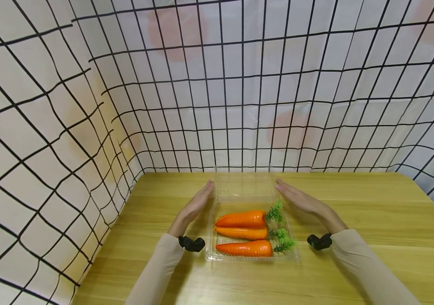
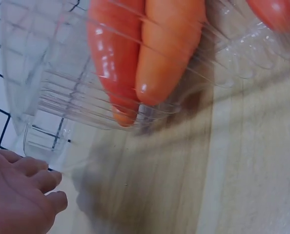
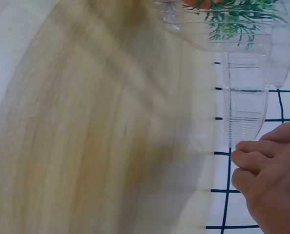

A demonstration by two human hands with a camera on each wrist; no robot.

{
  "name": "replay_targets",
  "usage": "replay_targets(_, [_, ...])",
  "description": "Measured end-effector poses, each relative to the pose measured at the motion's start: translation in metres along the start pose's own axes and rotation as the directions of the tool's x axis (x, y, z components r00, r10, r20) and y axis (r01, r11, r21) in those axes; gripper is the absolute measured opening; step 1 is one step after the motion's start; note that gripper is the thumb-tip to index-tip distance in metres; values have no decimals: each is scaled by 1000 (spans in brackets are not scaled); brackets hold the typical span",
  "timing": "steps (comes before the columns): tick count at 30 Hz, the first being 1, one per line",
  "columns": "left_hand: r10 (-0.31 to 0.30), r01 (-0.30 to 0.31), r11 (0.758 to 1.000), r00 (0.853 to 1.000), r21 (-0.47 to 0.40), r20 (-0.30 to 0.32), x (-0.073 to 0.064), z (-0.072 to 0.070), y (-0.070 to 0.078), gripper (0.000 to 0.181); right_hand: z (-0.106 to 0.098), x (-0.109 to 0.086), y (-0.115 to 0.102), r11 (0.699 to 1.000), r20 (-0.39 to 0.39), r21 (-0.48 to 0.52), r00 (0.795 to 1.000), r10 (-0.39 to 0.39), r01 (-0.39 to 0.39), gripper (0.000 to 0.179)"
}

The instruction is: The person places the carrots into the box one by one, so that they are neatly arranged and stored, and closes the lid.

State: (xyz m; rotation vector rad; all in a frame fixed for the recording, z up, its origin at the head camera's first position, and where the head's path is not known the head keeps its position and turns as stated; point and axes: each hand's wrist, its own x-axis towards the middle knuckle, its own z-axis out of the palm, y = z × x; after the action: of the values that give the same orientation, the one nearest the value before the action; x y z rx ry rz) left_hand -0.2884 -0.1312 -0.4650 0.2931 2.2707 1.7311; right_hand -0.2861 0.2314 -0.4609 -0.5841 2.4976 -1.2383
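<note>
A clear plastic clamshell box sits on the table with its lid folded back toward the wall. Three orange carrots with green leafy tops lie sideways in its base: a back one, a middle one and a front one. My left hand is at the lid's left edge, fingers extended and pointing away. On the opposite side, my right hand has its fingertips close to the lid's right edge. Both wrist views show the fingers beside the clear plastic, gripping nothing.
The wooden table extends to both sides and in front of the box. Behind it stands a white cloth wall with a black grid, and another gridded wall rises on the left. Each wrist carries a small black device.
</note>
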Motion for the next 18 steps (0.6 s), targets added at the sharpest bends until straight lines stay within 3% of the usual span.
replay_targets(6, [44, -44, 999, 999, -28, -7, 0, -3, 4, 65, -1, -2, -5, 1000, -48, 5, 998, -29, 29, 71])
replay_targets(13, [82, -85, 982, 996, -172, -23, -1, -7, 12, 62, -2, -7, -12, 996, -115, 7, 990, -84, 85, 70])
replay_targets(18, [105, -109, 970, 994, -219, -30, -4, -7, 21, 63, -2, -11, -15, 992, -147, 10, 982, -122, 125, 70])
